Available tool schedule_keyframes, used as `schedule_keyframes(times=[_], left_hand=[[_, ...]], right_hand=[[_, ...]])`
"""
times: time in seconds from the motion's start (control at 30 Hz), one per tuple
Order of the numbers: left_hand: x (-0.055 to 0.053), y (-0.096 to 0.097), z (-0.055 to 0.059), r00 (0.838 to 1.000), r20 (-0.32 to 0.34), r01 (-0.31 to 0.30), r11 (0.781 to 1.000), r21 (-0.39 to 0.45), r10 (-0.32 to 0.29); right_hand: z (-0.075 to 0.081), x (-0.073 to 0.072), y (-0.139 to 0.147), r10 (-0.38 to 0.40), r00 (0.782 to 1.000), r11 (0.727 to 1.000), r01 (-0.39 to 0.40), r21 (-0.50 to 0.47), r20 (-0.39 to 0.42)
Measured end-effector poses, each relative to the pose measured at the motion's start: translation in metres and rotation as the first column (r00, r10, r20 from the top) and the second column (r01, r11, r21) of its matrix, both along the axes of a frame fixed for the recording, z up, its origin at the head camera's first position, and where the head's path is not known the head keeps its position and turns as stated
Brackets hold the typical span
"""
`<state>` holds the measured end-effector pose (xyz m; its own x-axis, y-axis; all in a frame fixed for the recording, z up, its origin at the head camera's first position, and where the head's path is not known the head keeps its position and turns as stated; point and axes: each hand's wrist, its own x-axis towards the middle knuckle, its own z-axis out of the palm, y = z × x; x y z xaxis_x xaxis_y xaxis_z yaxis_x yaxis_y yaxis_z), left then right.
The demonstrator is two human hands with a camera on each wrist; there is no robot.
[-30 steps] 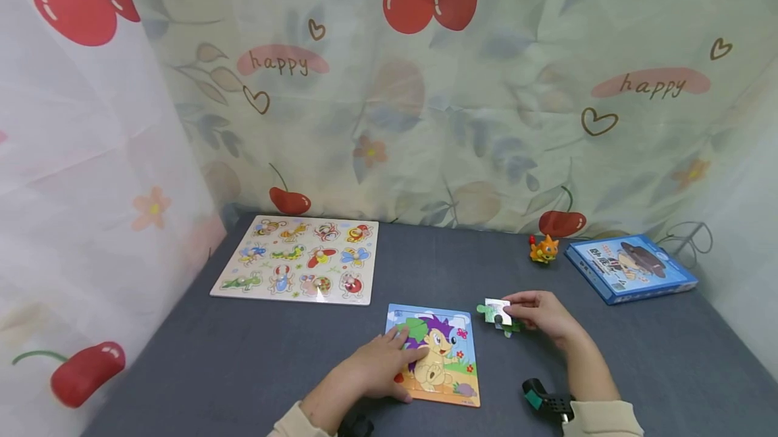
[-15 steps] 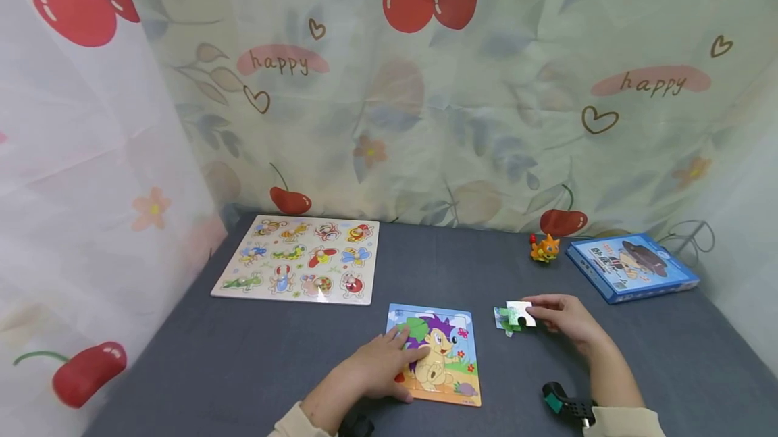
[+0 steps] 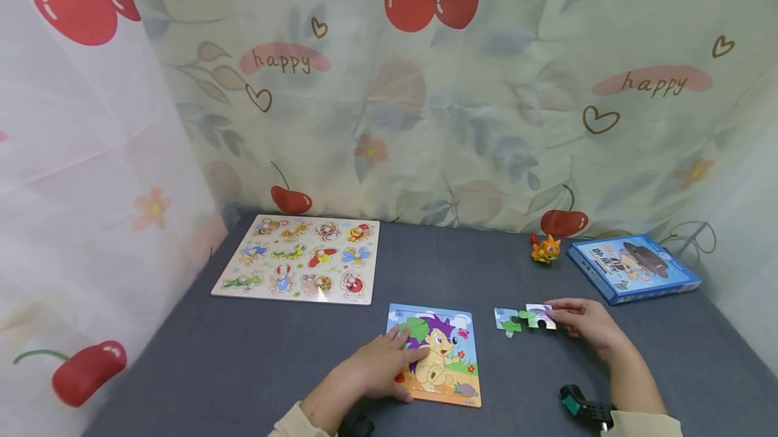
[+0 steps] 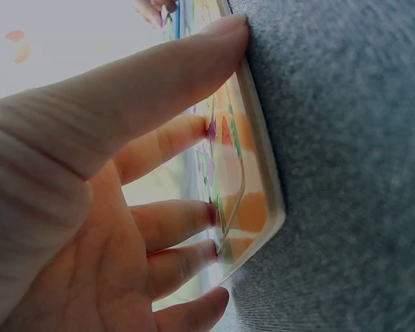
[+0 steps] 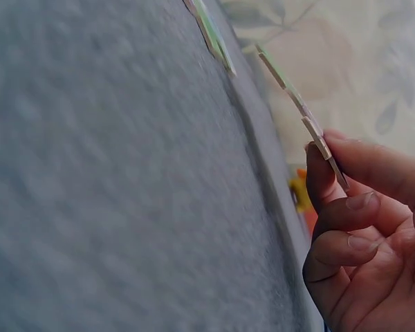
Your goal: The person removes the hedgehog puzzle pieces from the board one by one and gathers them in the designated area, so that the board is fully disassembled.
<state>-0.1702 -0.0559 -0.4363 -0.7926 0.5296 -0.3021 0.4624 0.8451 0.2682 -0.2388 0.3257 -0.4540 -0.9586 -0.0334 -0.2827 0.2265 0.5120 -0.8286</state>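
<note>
My left hand [image 3: 378,364] rests with fingers spread on the left part of a hedgehog jigsaw puzzle [image 3: 448,369], which lies flat on the table. In the left wrist view its thumb [image 4: 225,41] lies by the board's edge, while the other fingertips touch the picture. Between thumb and fingers my right hand [image 3: 588,326] pinches a green and white puzzle piece [image 3: 539,317]. The right wrist view shows this held piece [image 5: 292,93] edge-on, raised off the table. Just left of it, a second puzzle piece [image 3: 507,322], blue and green, lies on the table.
A board of insect pictures [image 3: 304,259] lies at the back left. Toward the back right are an orange toy figure [image 3: 546,249] and a blue box [image 3: 632,268]. A printed curtain [image 3: 450,153] hangs behind the dark table [image 3: 243,363].
My right hand has moved rightward with the pinched piece, uncovering the second piece on the table. The held piece has tilted so its colored face shows more. The left hand has stayed put.
</note>
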Motion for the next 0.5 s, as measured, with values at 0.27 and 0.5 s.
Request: schedule_keyframes(times=[0.27,0.5], left_hand=[[0.001,0.0,0.0,1.0,-0.006,-0.005,1.0,-0.005,0.005],[0.001,0.0,0.002,1.0,0.002,-0.007,1.0,-0.006,0.007]], right_hand=[[-0.003,-0.002,0.015,-0.002,1.0,1.0,0.001,0.031,0.017],[-0.004,-0.001,0.02,0.01,0.999,0.999,-0.011,0.049,0.03]])
